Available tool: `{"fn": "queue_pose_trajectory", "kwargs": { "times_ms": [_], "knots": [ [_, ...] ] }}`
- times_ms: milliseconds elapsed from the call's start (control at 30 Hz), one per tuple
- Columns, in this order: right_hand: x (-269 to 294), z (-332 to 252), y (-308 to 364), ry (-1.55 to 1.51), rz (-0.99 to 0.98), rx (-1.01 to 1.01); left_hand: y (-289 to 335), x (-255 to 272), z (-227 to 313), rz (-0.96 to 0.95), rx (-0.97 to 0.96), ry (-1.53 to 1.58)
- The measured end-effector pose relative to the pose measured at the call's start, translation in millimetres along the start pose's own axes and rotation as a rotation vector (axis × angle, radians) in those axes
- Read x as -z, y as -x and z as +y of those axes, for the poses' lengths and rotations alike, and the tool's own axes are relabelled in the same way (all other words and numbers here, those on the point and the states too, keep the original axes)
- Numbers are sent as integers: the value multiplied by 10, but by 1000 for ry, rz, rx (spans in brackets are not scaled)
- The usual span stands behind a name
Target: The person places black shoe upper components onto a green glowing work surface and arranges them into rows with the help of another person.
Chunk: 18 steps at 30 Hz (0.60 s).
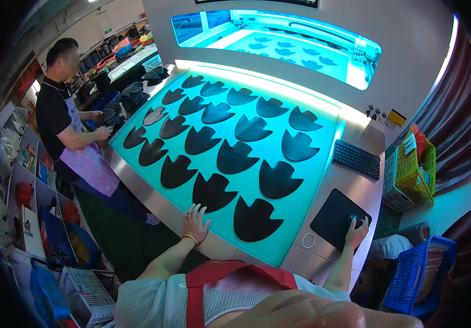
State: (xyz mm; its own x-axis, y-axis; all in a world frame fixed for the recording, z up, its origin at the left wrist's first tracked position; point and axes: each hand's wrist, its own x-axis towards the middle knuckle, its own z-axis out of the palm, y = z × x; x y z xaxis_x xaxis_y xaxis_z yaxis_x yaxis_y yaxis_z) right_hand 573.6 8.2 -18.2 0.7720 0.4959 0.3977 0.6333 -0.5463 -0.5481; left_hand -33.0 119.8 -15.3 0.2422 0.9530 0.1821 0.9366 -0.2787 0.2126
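My left hand (195, 224) lies with its fingers spread at the front edge of a lit, turquoise-looking work table (219, 224), wearing a ring and a bracelet. Just beyond its fingertips is a dark, notched flat piece (212, 192); whether they touch it I cannot tell. Another such piece (255, 220) lies to the right of that hand. My right hand (357, 233) rests curled over a computer mouse (352, 218), partly hidden by the fingers, on a black mouse pad (331, 221). Several more dark pieces lie in rows across the table.
A black keyboard (357, 159) sits beyond the mouse pad, and a pale ring (308, 240) lies left of it. Behind the table stands a machine with a lit window (328, 65). At left, a co-worker (66, 120) handles dark pieces. Yellow (410, 177) and blue baskets (410, 279) stand right.
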Motion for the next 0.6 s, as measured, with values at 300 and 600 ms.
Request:
{"fn": "queue_pose_trajectory", "kwargs": {
  "times_ms": [300,600],
  "knots": [
    [85,-55,53,-44,-2,8,44,-13,-19,10,-4,5],
    [119,-58,113,-72,-6,60,97,-42,-31,12,-1,2]
  ]
}}
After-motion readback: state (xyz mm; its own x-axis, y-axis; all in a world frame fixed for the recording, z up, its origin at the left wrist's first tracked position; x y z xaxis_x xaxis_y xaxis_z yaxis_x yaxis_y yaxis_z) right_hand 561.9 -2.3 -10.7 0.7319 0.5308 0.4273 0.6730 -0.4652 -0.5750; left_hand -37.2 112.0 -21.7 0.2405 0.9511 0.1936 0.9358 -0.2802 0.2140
